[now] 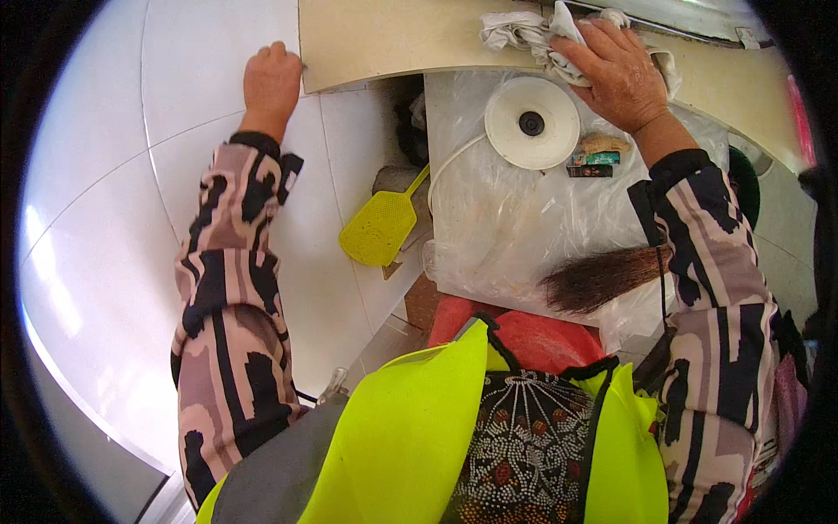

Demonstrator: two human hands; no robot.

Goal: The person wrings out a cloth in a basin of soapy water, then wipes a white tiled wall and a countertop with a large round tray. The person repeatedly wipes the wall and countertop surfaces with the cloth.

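Observation:
At the upper right, my right hand is pressed on a crumpled whitish cloth on a pale tan board or shelf. Part of the cloth shows between and beyond its fingers. My left hand is a closed fist, knuckles away from me, beside the left end of the board; I see nothing in it, though its palm side is hidden.
Below the board, a plastic-covered surface bears a round white object with a black centre, small packets and a dark bristle brush. A yellow-green fly swatter lies left of it. White tiles extend left.

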